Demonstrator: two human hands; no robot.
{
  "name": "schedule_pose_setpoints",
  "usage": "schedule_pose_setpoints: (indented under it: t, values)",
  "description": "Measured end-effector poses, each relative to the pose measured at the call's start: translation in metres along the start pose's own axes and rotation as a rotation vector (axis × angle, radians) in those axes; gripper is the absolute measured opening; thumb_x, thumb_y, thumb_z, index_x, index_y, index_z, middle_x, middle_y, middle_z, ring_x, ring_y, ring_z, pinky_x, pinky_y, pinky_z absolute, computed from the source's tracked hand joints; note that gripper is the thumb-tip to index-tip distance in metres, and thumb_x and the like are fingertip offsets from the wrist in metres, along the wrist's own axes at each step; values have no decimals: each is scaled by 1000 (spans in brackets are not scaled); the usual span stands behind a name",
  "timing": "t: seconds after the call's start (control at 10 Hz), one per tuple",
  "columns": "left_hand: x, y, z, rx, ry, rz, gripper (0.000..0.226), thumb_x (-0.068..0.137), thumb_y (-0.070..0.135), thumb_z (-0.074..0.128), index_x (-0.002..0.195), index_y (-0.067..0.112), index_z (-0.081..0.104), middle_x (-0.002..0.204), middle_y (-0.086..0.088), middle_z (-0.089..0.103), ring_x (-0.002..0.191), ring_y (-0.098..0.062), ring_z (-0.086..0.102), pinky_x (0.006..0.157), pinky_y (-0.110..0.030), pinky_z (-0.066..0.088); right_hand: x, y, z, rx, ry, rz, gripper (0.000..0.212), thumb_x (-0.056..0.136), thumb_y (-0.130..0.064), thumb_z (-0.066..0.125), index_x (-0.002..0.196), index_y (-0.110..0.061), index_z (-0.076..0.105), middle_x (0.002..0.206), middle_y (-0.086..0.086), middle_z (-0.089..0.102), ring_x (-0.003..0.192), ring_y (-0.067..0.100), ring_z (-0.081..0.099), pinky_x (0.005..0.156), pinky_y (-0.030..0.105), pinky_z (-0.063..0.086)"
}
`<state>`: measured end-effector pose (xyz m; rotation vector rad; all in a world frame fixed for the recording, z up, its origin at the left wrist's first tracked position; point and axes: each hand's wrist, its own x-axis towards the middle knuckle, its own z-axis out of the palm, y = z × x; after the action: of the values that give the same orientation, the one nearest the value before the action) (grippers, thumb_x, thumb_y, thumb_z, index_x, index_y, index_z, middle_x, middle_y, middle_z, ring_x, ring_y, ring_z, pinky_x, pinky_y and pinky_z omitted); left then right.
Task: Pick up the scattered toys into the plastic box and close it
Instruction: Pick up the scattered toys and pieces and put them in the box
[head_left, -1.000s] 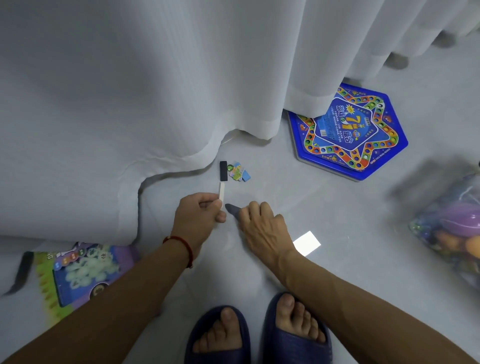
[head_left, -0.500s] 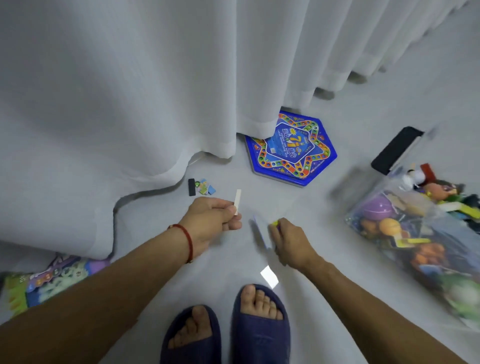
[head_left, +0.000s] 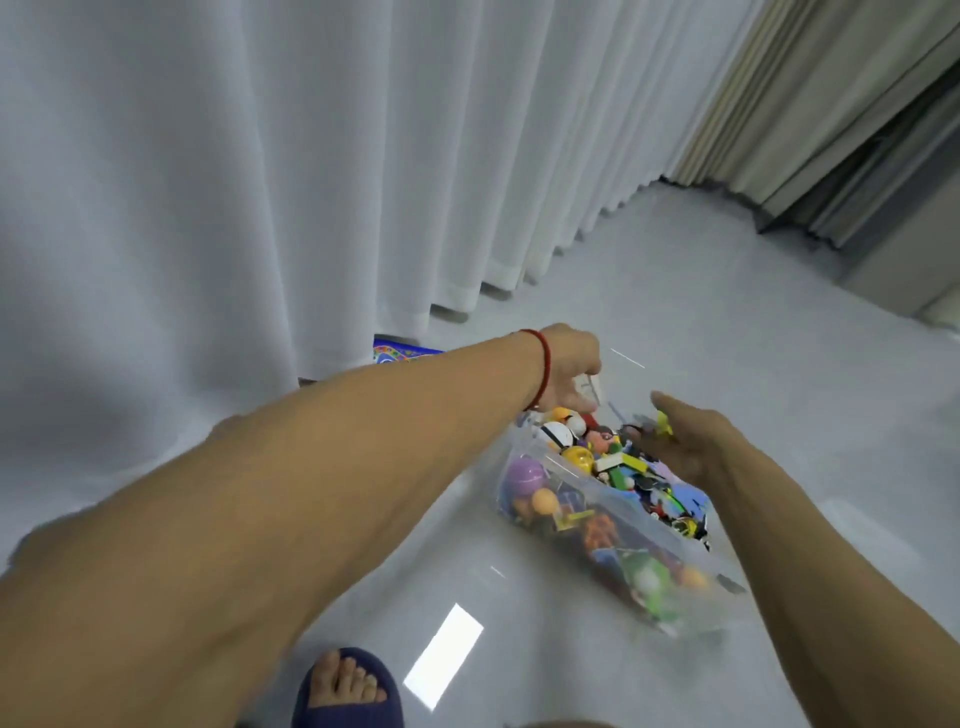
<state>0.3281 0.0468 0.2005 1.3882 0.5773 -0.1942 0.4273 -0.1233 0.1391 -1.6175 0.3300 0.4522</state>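
Observation:
A clear plastic box (head_left: 597, 512) stands open on the grey floor, filled with several colourful toys (head_left: 602, 452). My left hand (head_left: 569, 364), with a red string at the wrist, hovers over the box's far end, and its curled fingers hold a small white strip (head_left: 588, 387). My right hand (head_left: 691, 447) is over the box's right side. A small yellow and grey piece (head_left: 662, 423) sits at its fingertips, blurred by motion. No lid is in view.
A white curtain (head_left: 260, 182) hangs along the left and back, with a blue game board (head_left: 402, 354) showing under its hem behind my left arm. Beige curtains (head_left: 810, 104) hang at the far right. My foot in a dark blue slipper (head_left: 348, 686) is at the bottom.
I have turned right from the curtain's foot to the box. Both hands carried their pieces from the floor to above the box. The small pieces by the curtain are out of view.

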Motion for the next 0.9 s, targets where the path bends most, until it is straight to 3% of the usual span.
schedule_pose_setpoints:
  t: [0.1, 0.2, 0.3, 0.4, 0.5, 0.6, 0.7, 0.9]
  values:
    - [3, -10, -37, 189, 88, 74, 29, 89, 2, 60, 117, -5, 57, 112, -16, 62, 101, -31, 64, 92, -32, 51, -7, 0, -2, -325, 13, -69, 35, 94, -16, 60, 123, 0, 51, 105, 13, 52, 117, 36, 60, 63, 35, 57]
    - [-20, -34, -94, 236, 100, 75, 11, 89, -2, 52, 97, -6, 57, 78, -10, 51, 69, -23, 59, 83, -42, 55, -21, 11, 16, -515, 112, -259, 33, 81, -21, 55, 102, 4, 61, 87, 25, 65, 82, 35, 74, 76, 49, 60]
    - [-43, -86, -175, 340, 263, -53, 15, 89, 0, 51, 97, 5, 63, 83, -11, 53, 74, -24, 54, 67, -37, 55, -46, 31, 72, -592, -140, -407, 22, 90, -15, 51, 103, -11, 68, 89, 14, 73, 68, 23, 72, 72, 43, 63]
    - [-73, -146, -258, 398, 454, -183, 14, 89, 0, 53, 96, 5, 63, 78, -12, 51, 67, -24, 46, 65, -35, 49, -67, 69, 151, -826, -563, -460, 16, 92, -14, 54, 101, -14, 68, 86, 9, 74, 74, 22, 72, 71, 39, 62]
    - [-91, -201, -322, 531, 545, -306, 22, 86, -1, 56, 104, 8, 66, 93, -12, 58, 83, -30, 59, 74, -41, 58, -69, 130, 232, -1199, -905, -581, 20, 93, -26, 57, 110, -20, 66, 106, 2, 72, 94, 21, 69, 84, 41, 58]
    - [-94, -238, -352, 742, 535, -353, 33, 84, 12, 61, 115, 20, 63, 120, -7, 58, 103, -27, 60, 82, -29, 52, -68, 196, 305, -1423, -1038, -702, 42, 96, -32, 57, 136, -23, 52, 131, 6, 58, 118, 25, 55, 98, 36, 46]
    - [-78, -270, -360, 810, 506, -316, 42, 84, 20, 63, 125, 26, 56, 130, -2, 56, 112, -22, 57, 93, -25, 44, -66, 250, 359, -1483, -980, -798, 54, 96, -32, 57, 146, -24, 38, 141, 10, 44, 124, 31, 47, 98, 43, 47]
    - [-4, -314, -352, 861, 542, -118, 62, 81, 13, 69, 136, 22, 43, 130, -3, 50, 118, -21, 53, 100, -29, 44, -53, 303, 413, -1477, -800, -1033, 73, 93, -20, 62, 151, -22, 19, 148, 7, 29, 121, 31, 41, 77, 42, 55]
